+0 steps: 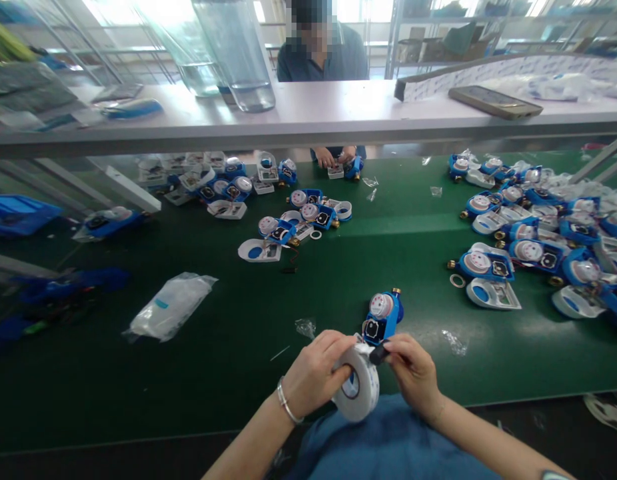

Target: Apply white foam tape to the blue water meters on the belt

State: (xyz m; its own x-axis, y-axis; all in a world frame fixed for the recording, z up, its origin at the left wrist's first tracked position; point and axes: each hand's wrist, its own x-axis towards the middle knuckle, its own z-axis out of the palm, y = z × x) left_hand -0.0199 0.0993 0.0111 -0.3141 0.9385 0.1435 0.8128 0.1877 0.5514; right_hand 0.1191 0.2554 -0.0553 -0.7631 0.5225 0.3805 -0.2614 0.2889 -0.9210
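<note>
Left hand [321, 367] grips tape roll [369, 393]; right hand [413, 373] pinches black piece [379, 354].

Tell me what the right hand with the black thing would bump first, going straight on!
The right hand points left, so the black piece it holds would probably meet the white tape roll first. Depth is unclear, so they may already be touching.

Bkgd windows [374, 15] v. bright, L edge blurry.
</note>
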